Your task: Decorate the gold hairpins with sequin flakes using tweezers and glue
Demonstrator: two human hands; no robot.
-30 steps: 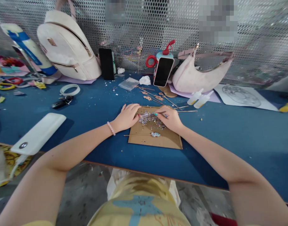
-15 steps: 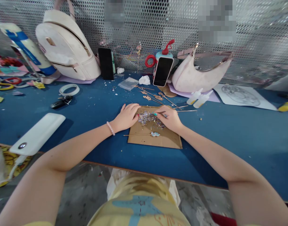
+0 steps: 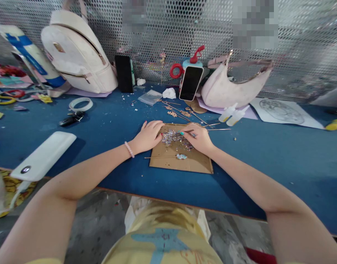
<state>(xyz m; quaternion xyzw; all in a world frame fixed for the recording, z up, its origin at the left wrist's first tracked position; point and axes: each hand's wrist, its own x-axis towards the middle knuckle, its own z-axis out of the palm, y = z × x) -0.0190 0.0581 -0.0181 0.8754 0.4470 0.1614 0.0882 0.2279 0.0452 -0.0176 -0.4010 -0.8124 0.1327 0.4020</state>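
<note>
A piece of brown cardboard (image 3: 185,165) lies on the blue table, with a scattered heap of small glittering rhinestones (image 3: 171,137) on its upper half. Across its lower part rests a hairpin stick (image 3: 168,157) with a sparkling stone-covered end. My left hand (image 3: 150,135) lies flat at the cardboard's left edge, fingers extended, thumb beside the stones. Over the heap's right side, my right hand (image 3: 200,139) is closed in a pinch on a thin dark tool (image 3: 189,131), its point among the stones. The tool's exact kind is too small to make out.
Behind the cardboard lie several metal sticks (image 3: 198,116), gold filigree pieces (image 3: 172,114) and two small glue bottles (image 3: 235,117). A phone (image 3: 191,83) leans on a cup. Left are a tape roll (image 3: 87,105) and a white power bank (image 3: 44,156). Bags stand by the mesh wall.
</note>
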